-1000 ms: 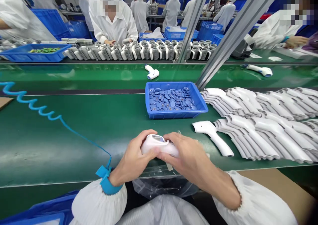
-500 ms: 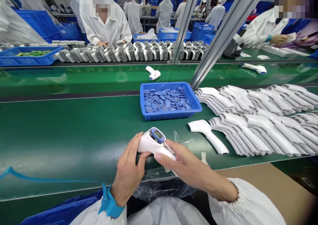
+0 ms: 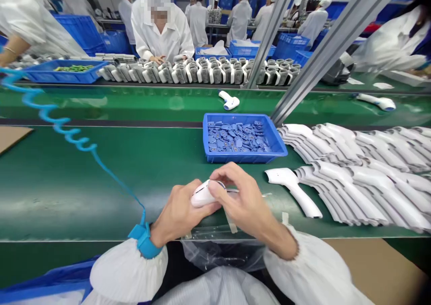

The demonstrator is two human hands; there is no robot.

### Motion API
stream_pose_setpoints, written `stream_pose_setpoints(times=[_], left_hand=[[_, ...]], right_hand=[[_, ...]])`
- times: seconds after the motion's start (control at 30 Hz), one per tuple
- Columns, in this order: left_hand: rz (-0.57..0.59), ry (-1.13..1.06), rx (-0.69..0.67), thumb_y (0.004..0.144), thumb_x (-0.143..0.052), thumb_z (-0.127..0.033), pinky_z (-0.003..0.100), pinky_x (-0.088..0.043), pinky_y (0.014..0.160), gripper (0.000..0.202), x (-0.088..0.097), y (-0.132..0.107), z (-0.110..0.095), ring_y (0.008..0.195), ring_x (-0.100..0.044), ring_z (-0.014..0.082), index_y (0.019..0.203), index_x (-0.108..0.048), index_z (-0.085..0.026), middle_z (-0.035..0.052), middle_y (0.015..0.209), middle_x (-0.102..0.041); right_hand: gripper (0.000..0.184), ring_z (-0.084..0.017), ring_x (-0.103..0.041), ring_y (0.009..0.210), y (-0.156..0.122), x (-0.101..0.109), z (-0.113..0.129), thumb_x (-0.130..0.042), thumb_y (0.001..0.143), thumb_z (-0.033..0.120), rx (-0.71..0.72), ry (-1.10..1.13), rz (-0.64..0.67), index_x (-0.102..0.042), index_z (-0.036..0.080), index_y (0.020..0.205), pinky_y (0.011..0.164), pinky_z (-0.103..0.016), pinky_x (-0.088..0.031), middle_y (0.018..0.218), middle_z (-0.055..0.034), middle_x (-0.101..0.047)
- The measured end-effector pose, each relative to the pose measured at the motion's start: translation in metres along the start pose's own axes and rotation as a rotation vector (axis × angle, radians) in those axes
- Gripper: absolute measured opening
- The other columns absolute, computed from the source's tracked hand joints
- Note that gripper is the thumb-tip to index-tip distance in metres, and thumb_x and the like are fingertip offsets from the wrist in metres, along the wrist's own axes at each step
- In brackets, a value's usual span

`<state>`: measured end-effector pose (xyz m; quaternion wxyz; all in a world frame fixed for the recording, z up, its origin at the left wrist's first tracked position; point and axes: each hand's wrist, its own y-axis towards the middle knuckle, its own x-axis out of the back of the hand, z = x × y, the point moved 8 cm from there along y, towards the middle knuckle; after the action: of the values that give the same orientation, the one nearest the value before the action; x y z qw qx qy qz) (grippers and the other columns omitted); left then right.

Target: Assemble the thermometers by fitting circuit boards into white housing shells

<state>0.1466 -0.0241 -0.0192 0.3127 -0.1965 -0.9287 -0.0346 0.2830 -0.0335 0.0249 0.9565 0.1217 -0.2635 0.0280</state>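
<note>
The white infrared thermometer [image 3: 204,193] has rolled since the earlier views, so its blue-framed display no longer faces up and is almost hidden. The right hand [image 3: 244,202] has moved from the thermometer's lower end to arch over its top. The blue coiled cord [image 3: 63,130] has swung back into view across the table [image 3: 50,206].
</note>
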Motion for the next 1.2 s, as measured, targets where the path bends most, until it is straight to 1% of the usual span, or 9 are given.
stream_pose_setpoints(times=[0.13,0.23,0.33,0.57,0.77,0.87,1.0,1.1,1.2], left_hand=[[0.011,-0.097,-0.080,0.084,-0.064,-0.030,0.021,-0.039,0.055,0.015,-0.001,0.002,-0.012,0.062,-0.057,0.0111,0.092,-0.062,-0.018,-0.0024,0.075,-0.067],[0.065,-0.043,-0.145,0.082,-0.059,-0.025,0.022,-0.036,0.049,0.009,-0.012,0.002,-0.014,0.057,-0.059,0.0132,0.081,-0.061,-0.016,0.0008,0.068,-0.067],[-0.045,0.041,-0.146,0.077,-0.055,-0.020,0.028,-0.036,0.052,0.010,-0.012,0.003,-0.009,0.057,-0.061,0.0184,0.083,-0.061,-0.015,0.0067,0.070,-0.069],[0.062,-0.074,-0.062,0.083,-0.062,-0.036,0.025,-0.043,0.054,0.019,-0.012,0.008,-0.004,0.066,-0.066,0.0174,0.090,-0.061,-0.018,0.0033,0.083,-0.073],[-0.168,0.256,-0.137,0.081,-0.058,-0.032,0.031,-0.044,0.057,0.019,-0.021,0.001,-0.007,0.064,-0.069,0.0243,0.089,-0.061,-0.015,0.0092,0.077,-0.072],[-0.165,0.317,-0.182,0.081,-0.057,-0.033,0.032,-0.043,0.055,0.021,-0.026,-0.001,-0.008,0.063,-0.070,0.0251,0.091,-0.060,-0.014,0.0088,0.077,-0.073],[-0.141,0.291,-0.130,0.088,-0.056,-0.042,0.031,-0.039,0.054,0.025,0.007,-0.005,0.001,0.064,-0.068,0.0227,0.088,-0.059,-0.018,0.0044,0.076,-0.072],[-0.091,0.261,0.017,0.090,-0.058,-0.050,0.029,-0.040,0.057,0.028,0.046,-0.009,0.017,0.067,-0.065,0.0190,0.091,-0.062,-0.022,-0.0010,0.078,-0.070],[-0.103,0.349,0.032,0.087,-0.066,-0.041,0.029,-0.045,0.068,0.032,0.068,-0.007,0.022,0.084,-0.066,0.0197,0.115,-0.059,-0.026,-0.0011,0.101,-0.071]], right_hand=[[0.045,-0.010,-0.045,0.057,0.021,-0.020,0.017,-0.058,0.095,0.043,0.064,-0.217,-0.199,-0.048,0.019,0.058,0.058,-0.028,-0.034,0.060,0.0028,-0.050],[0.051,-0.010,-0.037,0.051,0.022,-0.029,0.029,-0.052,0.099,0.035,0.235,-0.421,-0.303,-0.041,0.019,0.051,0.053,-0.031,-0.026,0.052,0.0028,-0.042],[0.052,-0.009,-0.036,0.050,0.018,-0.029,0.033,-0.049,0.099,0.027,0.359,-0.467,-0.357,-0.039,0.019,0.049,0.051,-0.031,-0.024,0.050,0.0024,-0.042],[0.049,-0.009,-0.041,0.050,0.019,-0.004,0.018,-0.049,0.100,0.035,0.139,-0.324,-0.401,-0.049,0.019,0.053,0.054,-0.028,-0.028,0.052,0.0028,-0.047],[0.048,-0.011,-0.043,0.053,0.021,-0.017,0.016,-0.047,0.099,0.034,0.143,-0.416,-0.352,-0.047,0.020,0.054,0.055,-0.030,-0.026,0.053,0.0012,-0.049],[0.047,-0.011,-0.041,0.053,0.018,-0.020,0.024,-0.045,0.099,0.030,0.193,-0.442,-0.375,-0.043,0.020,0.053,0.055,-0.030,-0.025,0.052,0.0011,-0.047],[0.051,-0.011,-0.048,0.056,0.039,-0.015,0.023,-0.039,0.103,0.040,0.198,-0.464,-0.189,-0.050,0.020,0.057,0.059,-0.027,-0.032,0.056,0.0009,-0.055],[0.048,-0.013,-0.062,0.071,0.084,0.004,-0.011,-0.032,0.106,0.041,0.008,-0.650,0.004,-0.068,0.020,0.081,0.069,-0.024,-0.041,0.076,-0.0012,-0.070],[0.021,-0.019,-0.066,0.099,0.133,0.019,-0.048,-0.053,0.099,0.028,-0.071,-0.760,0.073,-0.071,0.017,0.103,0.087,-0.027,-0.044,0.105,-0.0083,-0.073]])
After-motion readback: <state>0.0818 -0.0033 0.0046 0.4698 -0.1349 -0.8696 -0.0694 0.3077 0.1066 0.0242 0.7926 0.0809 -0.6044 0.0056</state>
